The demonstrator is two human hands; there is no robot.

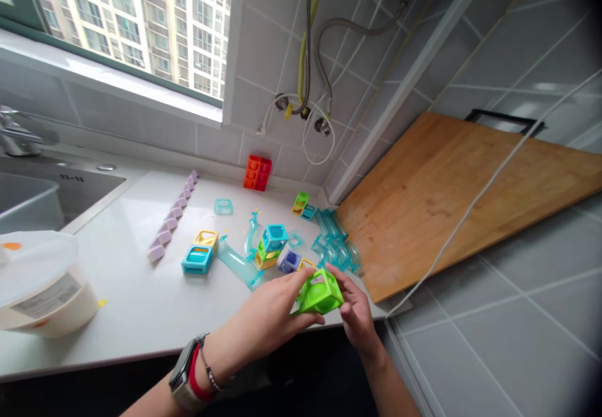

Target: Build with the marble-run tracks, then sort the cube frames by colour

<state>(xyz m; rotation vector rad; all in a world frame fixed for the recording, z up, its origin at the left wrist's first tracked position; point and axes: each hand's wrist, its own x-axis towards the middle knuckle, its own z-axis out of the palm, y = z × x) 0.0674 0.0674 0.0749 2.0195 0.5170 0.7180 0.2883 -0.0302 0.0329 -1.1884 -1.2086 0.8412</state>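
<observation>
Both my hands grip a bright green hollow toy block above the counter's front edge. My left hand, with a watch and bracelets at the wrist, closes on its left side. From the right, the fingers of my right hand press against it. Just behind stands a small stack with a blue block on top and green and yellow below. A purple block and a yellow block, partly hidden by my hand, lie beside that stack. Clear teal track pieces are heaped to the right.
On the white counter are joined blue and yellow blocks, a clear track, a lilac zigzag strip and red blocks. A tub stands left by the sink. A wooden board leans right, crossed by a white cable.
</observation>
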